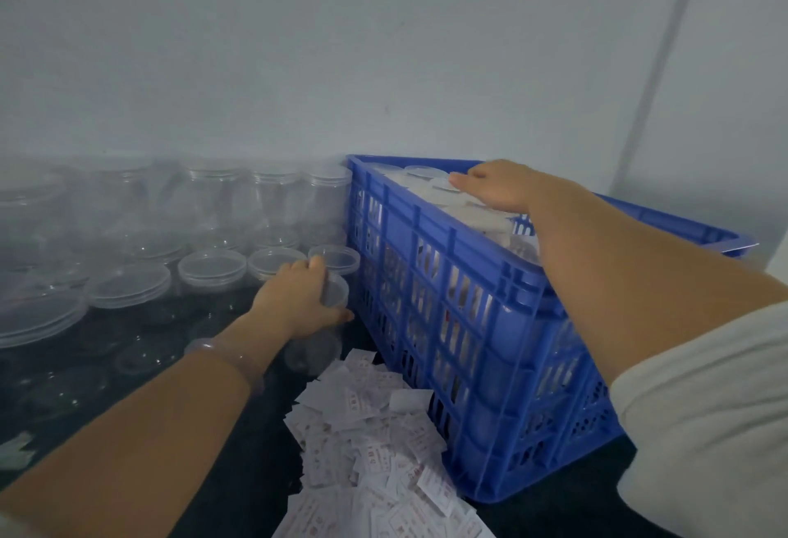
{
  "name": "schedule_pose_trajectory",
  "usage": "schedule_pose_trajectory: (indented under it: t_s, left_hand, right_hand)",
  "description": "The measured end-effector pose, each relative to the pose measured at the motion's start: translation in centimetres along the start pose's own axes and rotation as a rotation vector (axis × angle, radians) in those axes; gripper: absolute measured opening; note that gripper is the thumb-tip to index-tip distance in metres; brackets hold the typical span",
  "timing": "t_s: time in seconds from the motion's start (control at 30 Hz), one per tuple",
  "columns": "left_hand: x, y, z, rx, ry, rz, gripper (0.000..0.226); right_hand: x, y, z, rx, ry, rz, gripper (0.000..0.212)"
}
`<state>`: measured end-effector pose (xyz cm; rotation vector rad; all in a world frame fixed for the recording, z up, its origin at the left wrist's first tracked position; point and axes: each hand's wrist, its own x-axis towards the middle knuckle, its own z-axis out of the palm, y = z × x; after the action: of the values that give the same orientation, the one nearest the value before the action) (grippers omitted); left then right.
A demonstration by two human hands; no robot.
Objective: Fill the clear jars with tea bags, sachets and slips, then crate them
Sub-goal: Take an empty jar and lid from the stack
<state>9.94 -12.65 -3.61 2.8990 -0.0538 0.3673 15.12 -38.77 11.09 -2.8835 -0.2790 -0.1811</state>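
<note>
A clear jar [336,293] is standing on the dark tabletop [239,443], just beside the blue crate [469,324], and the left hand [298,298] is curling its fingers round the jar's top. The right hand [494,190] is lying flat, fingers straight, on the lidded jars [420,173] packed in the crate. Slips [375,431] are lying heaped against the crate's near side. Empty jars [213,269] are standing in rows on the left, reaching back to the wall [298,47].
</note>
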Motion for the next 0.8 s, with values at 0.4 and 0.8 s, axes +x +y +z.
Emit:
schedule_pose_trajectory:
  t_s: [0.4, 0.8]
  left_hand:
    - [-12.4, -7.7, -6.0, -0.29, 0.149, -0.094, 0.061]
    - [-18.1, -11.3, -4.4, -0.446, 0.26, -0.165, 0.048]
  right_hand:
    - [-10.5, -18.1, 4.2, 0.242, 0.1, -0.786, 0.025]
    - [-13.2, -24.8, 18.8, 0.354, -0.209, -0.756, 0.025]
